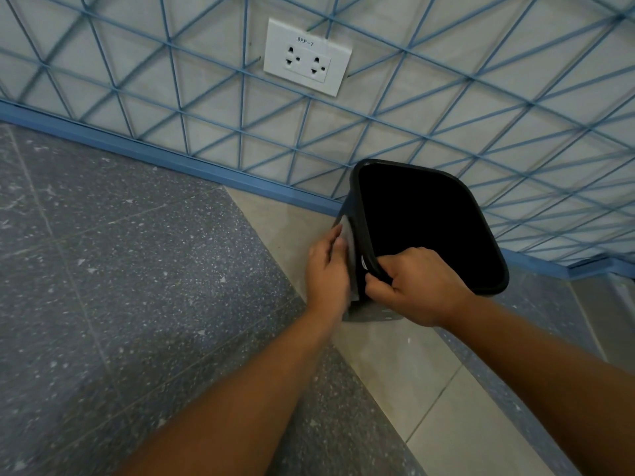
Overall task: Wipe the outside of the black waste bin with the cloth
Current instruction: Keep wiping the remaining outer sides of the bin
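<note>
- The black waste bin (426,228) stands on the floor just beside the wall, its open mouth facing up toward you; the inside reads as plain dark.
- The bin sits on a pale tile strip (405,365), near where it meets the blue skirting (178,159).
- Your right hand (415,286) grips the near rim of the bin: fingers curl over the edge into the mouth, thumb pinches from outside.
- Your left hand (328,269) lies flat against the bin's left outer wall, fingers straight and together, pressing the cloth (348,240) onto the side.
- The cloth is pale grey; only a strip shows past your fingertips and another edge below your palm. The rest is hidden under the hand.
- Both forearms are bare and reach in from the bottom of the view.
- Dark speckled floor (137,286) fills the left side.
- The wall carries a blue wire grid (446,108), and a white double socket (307,58) is labelled "9PP-7".
</note>
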{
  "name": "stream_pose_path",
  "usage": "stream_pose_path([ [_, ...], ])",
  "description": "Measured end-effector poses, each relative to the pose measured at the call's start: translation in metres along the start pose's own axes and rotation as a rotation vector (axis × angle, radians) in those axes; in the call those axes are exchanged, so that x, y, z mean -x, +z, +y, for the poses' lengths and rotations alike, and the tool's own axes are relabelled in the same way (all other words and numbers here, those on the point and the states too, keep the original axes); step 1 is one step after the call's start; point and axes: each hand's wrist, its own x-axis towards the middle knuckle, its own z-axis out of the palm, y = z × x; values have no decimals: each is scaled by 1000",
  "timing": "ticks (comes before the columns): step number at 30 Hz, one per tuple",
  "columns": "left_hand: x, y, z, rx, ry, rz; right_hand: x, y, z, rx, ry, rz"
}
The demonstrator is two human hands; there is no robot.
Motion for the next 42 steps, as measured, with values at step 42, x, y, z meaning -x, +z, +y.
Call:
stream_pose_path([
  [42,-8,-2,-8,-56,-63,-45,-5,-5,-3,29,-5,-57],
])
